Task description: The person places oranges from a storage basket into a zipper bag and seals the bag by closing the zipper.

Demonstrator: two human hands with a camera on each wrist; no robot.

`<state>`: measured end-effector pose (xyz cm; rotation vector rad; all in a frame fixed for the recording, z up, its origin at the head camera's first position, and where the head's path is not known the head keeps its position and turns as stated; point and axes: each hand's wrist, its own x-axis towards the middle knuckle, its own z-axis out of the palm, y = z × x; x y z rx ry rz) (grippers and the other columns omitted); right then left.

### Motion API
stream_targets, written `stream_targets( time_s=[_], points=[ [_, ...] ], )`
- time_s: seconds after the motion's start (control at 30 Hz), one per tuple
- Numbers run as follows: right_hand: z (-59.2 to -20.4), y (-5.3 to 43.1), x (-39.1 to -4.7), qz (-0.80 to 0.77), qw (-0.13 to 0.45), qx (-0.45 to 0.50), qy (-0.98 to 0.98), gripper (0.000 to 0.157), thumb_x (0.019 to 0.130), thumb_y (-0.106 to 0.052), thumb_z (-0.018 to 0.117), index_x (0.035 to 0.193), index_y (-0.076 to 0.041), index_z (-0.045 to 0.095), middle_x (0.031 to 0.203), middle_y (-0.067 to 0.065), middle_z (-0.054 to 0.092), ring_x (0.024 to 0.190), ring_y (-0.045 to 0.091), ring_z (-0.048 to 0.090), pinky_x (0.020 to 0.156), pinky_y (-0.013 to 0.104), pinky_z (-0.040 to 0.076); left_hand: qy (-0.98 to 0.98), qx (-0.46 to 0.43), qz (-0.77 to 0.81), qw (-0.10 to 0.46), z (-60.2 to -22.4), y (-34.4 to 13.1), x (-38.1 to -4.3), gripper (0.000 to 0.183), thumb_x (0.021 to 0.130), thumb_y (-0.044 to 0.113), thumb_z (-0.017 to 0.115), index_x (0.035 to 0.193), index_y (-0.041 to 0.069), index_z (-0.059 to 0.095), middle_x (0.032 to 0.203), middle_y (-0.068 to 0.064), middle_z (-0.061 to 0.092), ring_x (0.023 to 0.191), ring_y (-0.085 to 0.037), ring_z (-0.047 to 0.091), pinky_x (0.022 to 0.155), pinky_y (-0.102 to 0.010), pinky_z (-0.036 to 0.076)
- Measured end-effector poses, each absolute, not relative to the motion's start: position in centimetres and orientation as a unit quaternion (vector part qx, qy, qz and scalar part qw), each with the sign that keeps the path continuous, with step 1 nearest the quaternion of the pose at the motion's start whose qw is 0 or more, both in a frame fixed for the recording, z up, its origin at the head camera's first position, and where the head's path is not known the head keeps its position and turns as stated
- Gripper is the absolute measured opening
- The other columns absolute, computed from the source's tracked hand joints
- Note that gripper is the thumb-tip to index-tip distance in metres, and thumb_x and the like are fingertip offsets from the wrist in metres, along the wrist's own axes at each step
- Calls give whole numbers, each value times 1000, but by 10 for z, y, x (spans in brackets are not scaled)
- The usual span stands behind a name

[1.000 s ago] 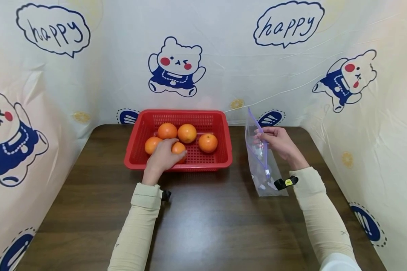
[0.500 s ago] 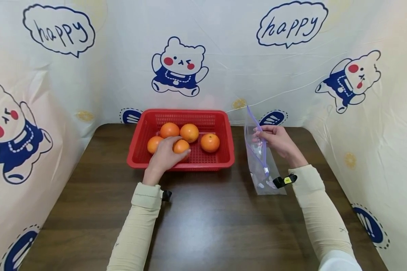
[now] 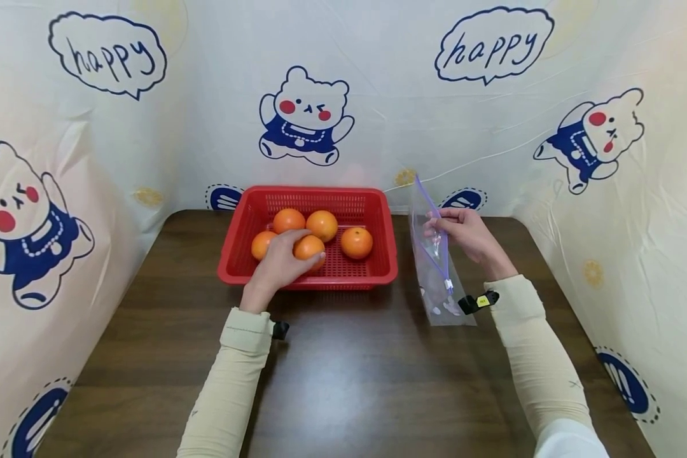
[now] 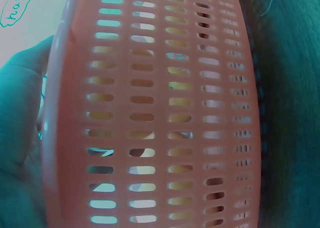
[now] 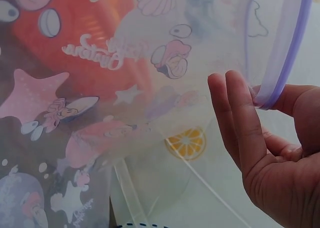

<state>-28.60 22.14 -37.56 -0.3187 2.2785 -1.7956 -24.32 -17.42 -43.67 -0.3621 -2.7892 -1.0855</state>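
Holding orange (image 3: 309, 247) with left-hand fingers (image 3: 292, 236), curled round it inside basket (image 3: 392, 254); can't tell if lifted. Pinching zip bag (image 3: 433, 270) by its purple edge with right-hand fingers (image 5: 245, 118), nearer to it. Off to left fingers' right, past basket rim, long axis running down nearward. Mind that rim; some open worktop (image 3: 343, 356) nearward of left fingers.

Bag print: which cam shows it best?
Right wrist: the print is large there, with a pink starfish and white lettering easy to pick out. Head catches the bag from farther off, its print just small pale marks near the bottom. Left wrist shows none of it; the basket dominates.
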Motion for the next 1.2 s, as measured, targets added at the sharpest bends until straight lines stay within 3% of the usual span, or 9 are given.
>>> stream_targets(
  time_s=[0.37,0.73,0.9,1.2],
  points=[
    [-374,216,-289,-630,119,-112,759,41,103,-10,58,130,21,51,89,-3,77,83,8,76,79,24,61,-912,-125,-384,70,-416,-162,-235,67,86,50,77,141,15,60,135,-5,63,113,-23,57,100,-49,50],
    [-366,214,-289,-638,125,-113,752,40,103,-9,58,128,21,50,91,0,77,83,10,76,79,24,61,-864,-180,-463,78,-381,-135,-234,64,85,53,77,141,27,60,139,8,61,122,-13,56,100,-43,54],
    [-362,213,-289,-632,123,-113,757,36,103,-10,59,126,18,53,92,1,78,84,10,76,78,24,61,-845,-215,-484,76,-367,-121,-238,61,86,52,77,140,30,61,136,12,62,119,-8,57,98,-40,55],
    [-355,213,-289,-617,125,-123,767,43,104,-11,58,132,20,50,94,1,77,85,10,76,80,25,60,-809,-286,-505,92,-350,-88,-246,56,87,46,78,137,25,64,129,12,65,109,-7,59,92,-33,56]
  ],
)
